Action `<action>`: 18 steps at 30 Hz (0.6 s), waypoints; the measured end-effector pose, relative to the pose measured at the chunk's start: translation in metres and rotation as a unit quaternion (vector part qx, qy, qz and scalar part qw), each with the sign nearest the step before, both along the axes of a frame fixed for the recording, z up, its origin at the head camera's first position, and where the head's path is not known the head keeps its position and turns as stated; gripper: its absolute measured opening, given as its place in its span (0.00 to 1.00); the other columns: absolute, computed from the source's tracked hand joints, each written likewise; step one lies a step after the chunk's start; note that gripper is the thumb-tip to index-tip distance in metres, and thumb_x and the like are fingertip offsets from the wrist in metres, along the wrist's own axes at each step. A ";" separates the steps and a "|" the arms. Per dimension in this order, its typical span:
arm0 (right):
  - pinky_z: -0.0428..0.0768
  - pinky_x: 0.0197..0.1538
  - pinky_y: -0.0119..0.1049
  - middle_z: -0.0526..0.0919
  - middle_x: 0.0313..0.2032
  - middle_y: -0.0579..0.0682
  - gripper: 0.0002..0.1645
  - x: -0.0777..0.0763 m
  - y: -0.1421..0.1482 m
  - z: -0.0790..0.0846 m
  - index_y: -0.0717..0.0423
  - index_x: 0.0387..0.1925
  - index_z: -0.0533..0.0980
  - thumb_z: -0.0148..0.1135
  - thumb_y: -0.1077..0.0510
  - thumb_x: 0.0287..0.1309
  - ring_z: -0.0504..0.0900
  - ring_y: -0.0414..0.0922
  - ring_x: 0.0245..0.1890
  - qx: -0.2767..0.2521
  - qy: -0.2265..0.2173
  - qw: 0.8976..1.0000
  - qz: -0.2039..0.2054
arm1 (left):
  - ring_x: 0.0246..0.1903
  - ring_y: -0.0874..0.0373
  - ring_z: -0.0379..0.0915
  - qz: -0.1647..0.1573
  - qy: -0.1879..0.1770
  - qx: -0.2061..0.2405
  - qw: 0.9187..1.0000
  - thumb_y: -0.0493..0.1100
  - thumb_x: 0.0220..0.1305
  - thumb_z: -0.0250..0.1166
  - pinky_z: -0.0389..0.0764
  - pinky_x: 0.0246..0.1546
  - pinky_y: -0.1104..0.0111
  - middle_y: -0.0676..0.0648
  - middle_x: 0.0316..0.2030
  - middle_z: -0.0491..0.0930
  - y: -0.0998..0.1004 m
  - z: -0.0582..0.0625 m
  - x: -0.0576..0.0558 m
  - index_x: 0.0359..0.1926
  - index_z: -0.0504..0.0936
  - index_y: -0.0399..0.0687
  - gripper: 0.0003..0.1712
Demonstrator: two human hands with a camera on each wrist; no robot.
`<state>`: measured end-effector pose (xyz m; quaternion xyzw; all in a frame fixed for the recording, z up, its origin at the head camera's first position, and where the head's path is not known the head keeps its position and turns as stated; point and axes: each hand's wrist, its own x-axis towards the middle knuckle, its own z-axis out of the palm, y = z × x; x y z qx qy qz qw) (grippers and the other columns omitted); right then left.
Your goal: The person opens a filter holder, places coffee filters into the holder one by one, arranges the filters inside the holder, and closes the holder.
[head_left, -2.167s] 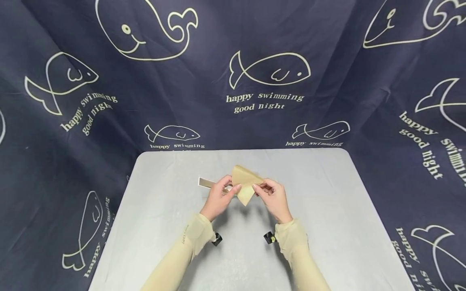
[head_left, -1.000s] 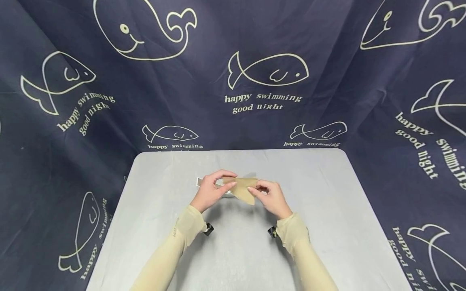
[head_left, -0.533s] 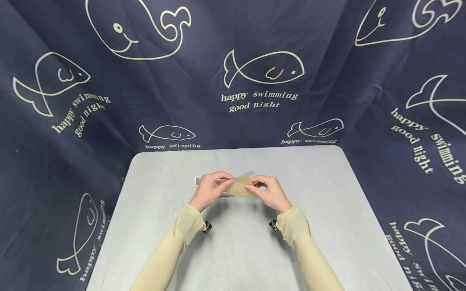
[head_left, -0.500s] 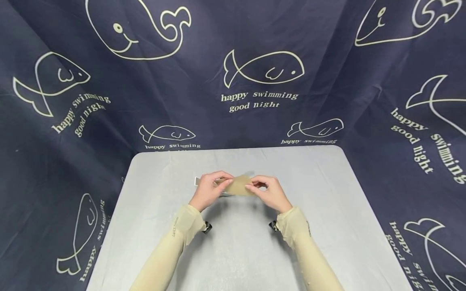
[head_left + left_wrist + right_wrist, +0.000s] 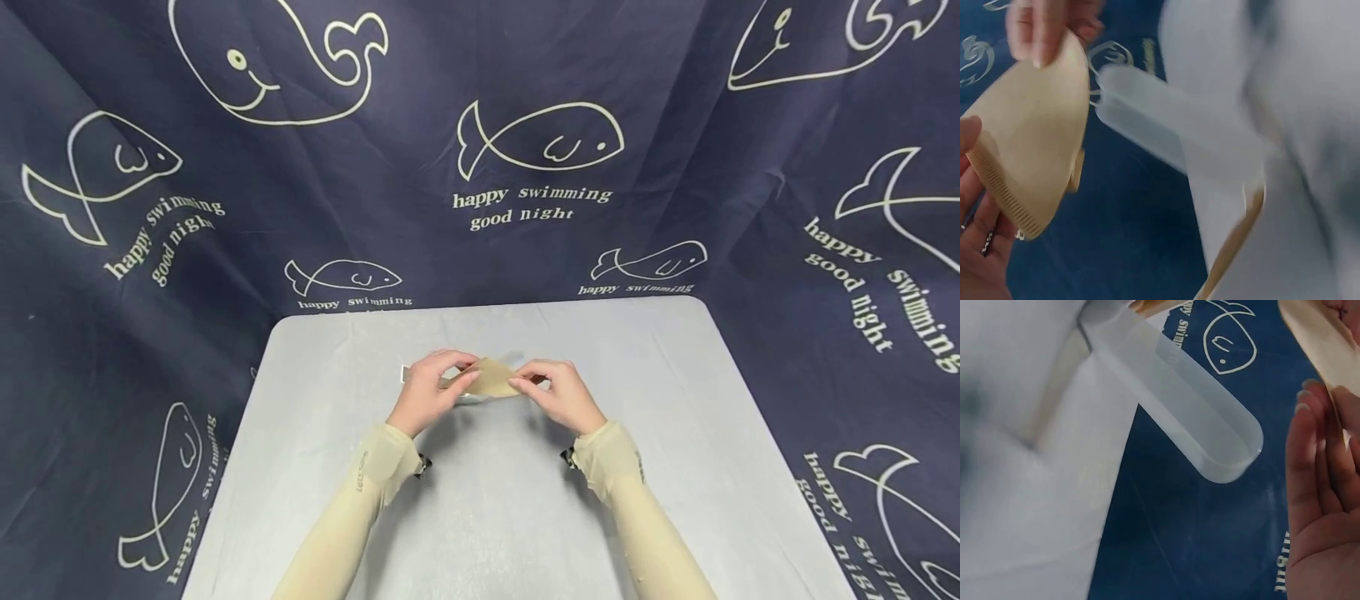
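Both hands hold a tan paper coffee filter between them, above the middle of the table. My left hand pinches its left side between thumb and fingers. At its right side my right hand pinches the edge. In the left wrist view the filter is a flat cone, with a ribbed crimped seam along one edge close to the left fingers. A long translucent plastic tray with rounded ends lies behind and below the filter, mostly hidden by the hands in the head view.
A brown strip with a white border shows just left of the left hand. The light grey table reaches back to a dark blue curtain printed with fish, which also hangs at both sides.
The coffee filter has tipped from a raised, pointed shape with a hanging corner to a lower, flatter one. My left hand has shifted slightly left; both hands keep hold of the filter.
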<state>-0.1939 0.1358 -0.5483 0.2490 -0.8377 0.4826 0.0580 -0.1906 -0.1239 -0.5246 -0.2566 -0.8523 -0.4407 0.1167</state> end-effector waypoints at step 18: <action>0.84 0.36 0.30 0.90 0.35 0.52 0.09 0.001 -0.001 -0.011 0.57 0.41 0.87 0.76 0.61 0.59 0.86 0.37 0.30 -0.106 -0.078 0.991 -0.021 | 0.40 0.58 0.85 0.025 0.003 0.049 0.998 0.40 0.67 0.72 0.86 0.45 0.64 0.50 0.36 0.89 -0.004 -0.004 -0.001 0.40 0.89 0.48 0.03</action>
